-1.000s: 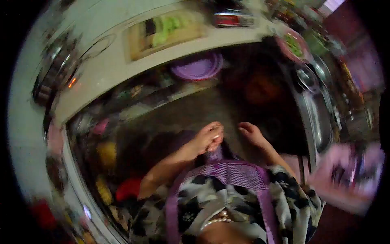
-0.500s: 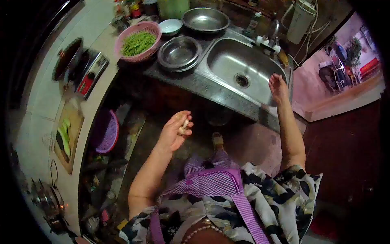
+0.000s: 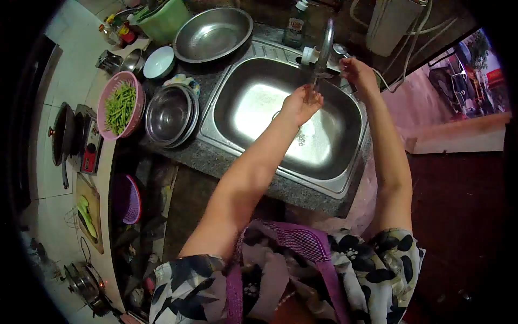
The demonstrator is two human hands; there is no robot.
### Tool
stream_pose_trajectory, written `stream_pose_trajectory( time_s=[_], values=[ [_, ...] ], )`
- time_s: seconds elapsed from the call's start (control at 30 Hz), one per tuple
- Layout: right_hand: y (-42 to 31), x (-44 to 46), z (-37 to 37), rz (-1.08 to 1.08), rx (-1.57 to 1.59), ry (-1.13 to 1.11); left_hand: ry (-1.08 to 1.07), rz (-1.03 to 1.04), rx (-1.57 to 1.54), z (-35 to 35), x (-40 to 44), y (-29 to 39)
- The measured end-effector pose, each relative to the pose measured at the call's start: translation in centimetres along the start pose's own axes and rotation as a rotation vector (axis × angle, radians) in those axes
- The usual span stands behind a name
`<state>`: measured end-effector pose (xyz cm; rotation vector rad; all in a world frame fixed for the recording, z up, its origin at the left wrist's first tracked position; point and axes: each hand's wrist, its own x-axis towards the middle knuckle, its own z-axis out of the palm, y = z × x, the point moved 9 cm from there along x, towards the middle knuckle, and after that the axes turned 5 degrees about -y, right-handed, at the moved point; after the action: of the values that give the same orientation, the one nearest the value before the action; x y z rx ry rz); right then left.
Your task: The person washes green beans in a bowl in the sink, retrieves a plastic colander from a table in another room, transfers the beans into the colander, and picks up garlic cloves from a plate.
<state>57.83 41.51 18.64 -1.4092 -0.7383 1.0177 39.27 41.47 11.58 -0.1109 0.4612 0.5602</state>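
My left hand is under the spout of the metal faucet, over the steel sink. Its fingers curl upward in a cupped grip. The pale garlic cloves seen in it a moment earlier are hard to make out now, hidden by the fingers and the glint at the spout. My right hand is raised at the sink's back right corner, beside the faucet's handle. Its fingers are bent but apart, with nothing visible in them.
Left of the sink are stacked steel bowls, a wide steel basin, a white bowl and a pink basket of green beans. A detergent bottle stands behind. A cutting board holds cut green vegetable pieces.
My view has shifted toward the sink. My left hand went from in front of the counter to under the faucet. The right hand moved from the sink's right edge to the faucet handle.
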Motion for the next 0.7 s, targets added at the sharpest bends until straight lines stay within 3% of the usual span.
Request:
stream_pose_trajectory(
  time_s=[0.1,0.2,0.23,0.33,0.47,0.5,0.53,0.57,0.63,0.7],
  values=[
    [-1.3,-1.5,0.5,-0.035,0.018,-0.032,-0.411,-0.053,0.158,-3.4,7.5,0.0],
    [-2.3,-2.0,-0.9,-0.089,-0.054,-0.02,-0.497,-0.382,0.044,-0.3,3.1,-2.3],
    [-3.4,-2.7,-0.7,-0.135,-0.11,0.035,-0.62,-0.501,-0.095,-0.8,2.4,-3.1],
    [-4.2,-2.1,-0.6,-0.238,-0.312,0.008,0.075,-0.158,0.172,-2.2,-2.0,-2.2],
    [-5.7,-0.8,-0.1,-0.528,-0.904,0.12,-0.04,-0.315,-0.081,-2.5,0.3,-2.6],
    [-5.3,-0.6,0.0,-0.58,-1.054,0.15,0.069,-0.204,-0.089,-3.0,0.9,-2.0],
    [-5.4,-0.7,0.6,-0.632,-1.203,0.181,-0.176,0.023,0.466,-2.8,2.6,-0.3],
    [-4.4,-0.2,0.9,-0.2,-0.952,0.024,-0.409,0.28,1.02,-3.9,4.1,0.6],
    [-4.5,-2.2,2.8,-0.315,-1.098,-0.044,-0.543,0.41,1.429,-2.5,1.4,1.0],
    [-3.3,-4.1,4.0,-0.437,-1.188,-0.102,-0.702,0.398,0.742,-5.2,-1.0,0.1]
  ],
)
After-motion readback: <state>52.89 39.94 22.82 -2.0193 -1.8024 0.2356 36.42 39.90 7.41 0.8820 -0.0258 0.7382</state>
